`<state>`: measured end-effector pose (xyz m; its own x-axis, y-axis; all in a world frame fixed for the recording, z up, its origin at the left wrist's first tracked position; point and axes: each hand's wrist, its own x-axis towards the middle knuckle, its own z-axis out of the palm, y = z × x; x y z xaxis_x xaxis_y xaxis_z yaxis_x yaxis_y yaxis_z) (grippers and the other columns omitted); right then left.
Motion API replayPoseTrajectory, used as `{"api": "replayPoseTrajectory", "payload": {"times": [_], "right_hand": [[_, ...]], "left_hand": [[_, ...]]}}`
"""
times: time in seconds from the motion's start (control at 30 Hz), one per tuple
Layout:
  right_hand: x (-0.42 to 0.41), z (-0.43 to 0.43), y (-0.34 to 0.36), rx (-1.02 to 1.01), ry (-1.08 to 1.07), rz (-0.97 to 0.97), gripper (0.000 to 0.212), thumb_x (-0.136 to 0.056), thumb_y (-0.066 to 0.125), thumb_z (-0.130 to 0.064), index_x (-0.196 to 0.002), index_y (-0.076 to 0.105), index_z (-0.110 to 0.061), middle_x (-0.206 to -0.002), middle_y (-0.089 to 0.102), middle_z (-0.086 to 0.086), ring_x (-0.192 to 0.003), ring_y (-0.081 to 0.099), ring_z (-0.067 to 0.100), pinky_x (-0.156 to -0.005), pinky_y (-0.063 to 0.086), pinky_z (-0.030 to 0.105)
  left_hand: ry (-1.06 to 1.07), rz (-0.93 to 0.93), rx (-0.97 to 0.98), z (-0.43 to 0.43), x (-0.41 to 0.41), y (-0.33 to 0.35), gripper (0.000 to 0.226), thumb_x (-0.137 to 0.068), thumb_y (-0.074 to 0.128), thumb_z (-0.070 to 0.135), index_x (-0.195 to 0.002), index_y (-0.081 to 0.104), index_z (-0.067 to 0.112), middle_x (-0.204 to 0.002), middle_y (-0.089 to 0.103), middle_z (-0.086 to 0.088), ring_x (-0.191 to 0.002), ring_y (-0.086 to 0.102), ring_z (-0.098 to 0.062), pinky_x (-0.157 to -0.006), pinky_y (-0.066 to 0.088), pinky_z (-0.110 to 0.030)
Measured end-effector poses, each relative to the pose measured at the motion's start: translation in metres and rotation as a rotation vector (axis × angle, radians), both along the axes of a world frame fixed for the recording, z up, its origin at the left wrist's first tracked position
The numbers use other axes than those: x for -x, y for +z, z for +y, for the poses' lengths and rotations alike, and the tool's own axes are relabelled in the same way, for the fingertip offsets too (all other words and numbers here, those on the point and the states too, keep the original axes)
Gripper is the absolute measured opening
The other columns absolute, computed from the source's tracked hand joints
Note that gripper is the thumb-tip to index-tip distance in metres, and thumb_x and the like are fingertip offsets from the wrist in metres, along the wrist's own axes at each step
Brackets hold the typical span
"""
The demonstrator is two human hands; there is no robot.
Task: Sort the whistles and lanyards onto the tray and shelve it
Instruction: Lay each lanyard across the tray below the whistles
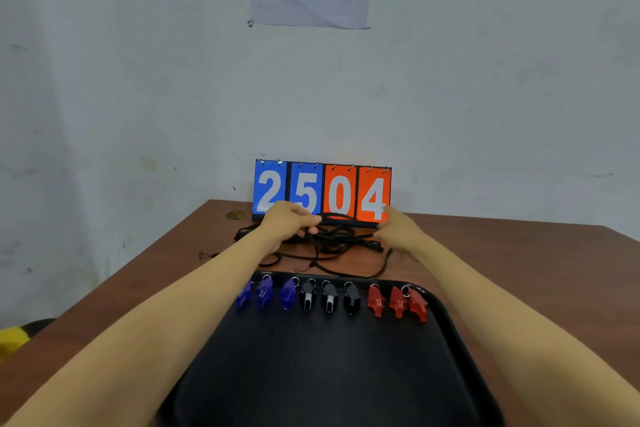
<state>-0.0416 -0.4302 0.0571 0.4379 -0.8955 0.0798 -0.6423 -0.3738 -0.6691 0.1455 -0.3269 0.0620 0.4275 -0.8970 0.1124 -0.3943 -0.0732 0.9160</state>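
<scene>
The left hand (291, 222) curls round black lanyards (341, 236), tangled on the surface (519, 253) between it and the right hand (398, 227), whose grip I cannot tell. Whistles (329, 298) line the tray (311, 374) nearer than both hands.

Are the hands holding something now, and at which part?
The left hand grips a bunch of the black lanyards at the tangle's left side. The right hand is at its right end; whether it grips cannot be told.
</scene>
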Motion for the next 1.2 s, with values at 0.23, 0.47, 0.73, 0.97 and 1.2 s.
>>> {"api": "replayPoseTrajectory", "payload": {"times": [0.23,0.47,0.73,0.97,1.2], "right_hand": [[-0.035,0.048,-0.001,-0.053,0.36,0.01,0.049,-0.085,0.065,-0.037,-0.126,0.058,-0.012,-0.117,0.056,0.002,-0.106,0.049,0.012,-0.088,0.035,0.024],[-0.029,0.044,0.005,-0.21,0.267,-0.243,0.02,-0.093,0.053,-0.025,-0.094,0.071,-0.015,-0.086,0.062,-0.004,-0.076,0.051,0.007,-0.072,0.04,0.022],[-0.011,0.042,0.026,-0.585,0.151,-0.703,0.024,-0.093,0.045,-0.015,-0.075,0.06,-0.012,-0.065,0.053,-0.001,-0.058,0.045,0.011,-0.055,0.037,0.023],[-0.004,0.047,0.033,-0.508,0.116,-0.634,0.02,-0.092,0.046,-0.015,-0.081,0.063,-0.012,-0.069,0.055,-0.001,-0.058,0.041,0.01,-0.057,0.035,0.022],[0.0,0.061,0.034,0.212,0.142,-0.206,0.039,-0.09,0.055,-0.015,-0.128,0.045,-0.018,-0.084,0.054,-0.004,-0.076,0.05,0.006,-0.067,0.037,0.016]], "left_hand": [[0.137,0.166,0.136,-0.016,0.014,0.007,0.031,-0.08,0.073,0.024,-0.102,0.055,0.011,-0.1,0.069,-0.013,-0.096,0.065,-0.026,-0.087,0.051,-0.036],[0.214,0.083,0.086,-0.003,0.009,0.005,0.015,-0.095,0.051,0.027,-0.099,0.047,0.012,-0.091,0.058,-0.006,-0.087,0.052,-0.019,-0.072,0.044,-0.027],[-0.175,-0.124,-0.012,0.021,0.037,-0.005,0.032,-0.099,0.041,0.021,-0.127,0.054,0.012,-0.118,0.065,-0.002,-0.104,0.055,-0.01,-0.097,0.037,-0.024],[-0.152,-0.001,0.138,0.026,0.039,0.002,0.021,-0.093,0.053,0.032,-0.098,0.067,0.017,-0.086,0.07,0.004,-0.083,0.061,-0.007,-0.087,0.043,-0.025],[0.019,-0.223,0.223,0.03,0.041,0.016,0.017,-0.092,0.057,0.023,-0.095,0.069,0.011,-0.089,0.07,-0.003,-0.083,0.059,-0.008,-0.089,0.044,-0.026]]}}
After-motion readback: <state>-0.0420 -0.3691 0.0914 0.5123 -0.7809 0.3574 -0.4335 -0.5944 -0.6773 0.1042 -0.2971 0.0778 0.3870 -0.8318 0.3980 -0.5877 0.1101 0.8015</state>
